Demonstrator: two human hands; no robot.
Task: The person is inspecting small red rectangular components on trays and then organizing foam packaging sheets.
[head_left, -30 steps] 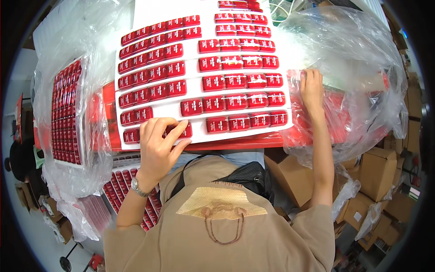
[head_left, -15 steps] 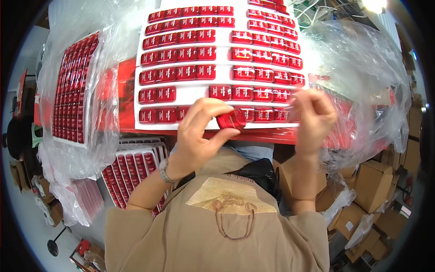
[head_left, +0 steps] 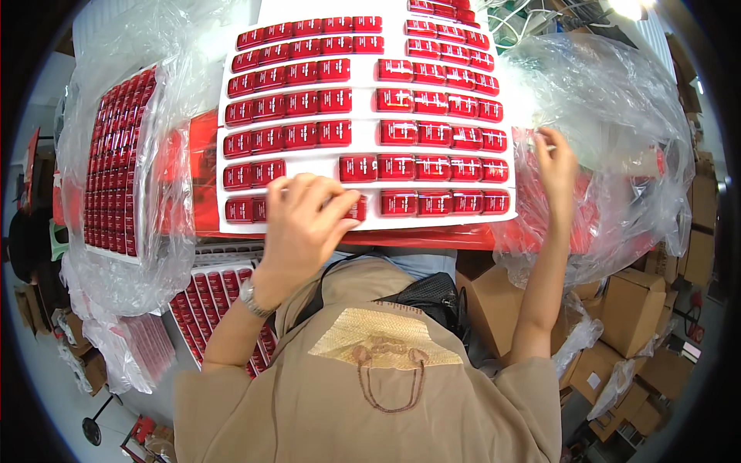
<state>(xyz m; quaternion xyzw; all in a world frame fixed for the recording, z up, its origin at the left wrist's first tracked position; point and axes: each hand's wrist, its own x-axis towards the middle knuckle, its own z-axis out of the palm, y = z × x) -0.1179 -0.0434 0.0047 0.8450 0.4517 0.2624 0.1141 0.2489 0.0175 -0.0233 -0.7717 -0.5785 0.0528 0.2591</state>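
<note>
A white tray [head_left: 312, 167] carries several rows of small glossy red block-shaped pieces with pale print. My left hand [head_left: 303, 220] is low over the tray's front row, fingers bent, thumb and fingertips around a red piece [head_left: 357, 207] there. The hand partly hides its neighbours. Just right of that piece, a gap shows in the row. My right hand [head_left: 556, 166] is off the tray's right side, above crumpled clear plastic. Its thumb and fingers are pinched together, and what they hold, if anything, is too small to make out.
Clear plastic film [head_left: 610, 116] heaps up at the right over a red surface [head_left: 417, 236]. Another filled tray [head_left: 116, 170] stands in plastic at the left. More trays [head_left: 216, 309] of red pieces lie lower left. Cardboard boxes [head_left: 633, 312] are piled at lower right.
My left hand has moved left and lowered the red piece from above the tray's edge into the front row. My right hand has moved up and slightly right, away from the tray.
</note>
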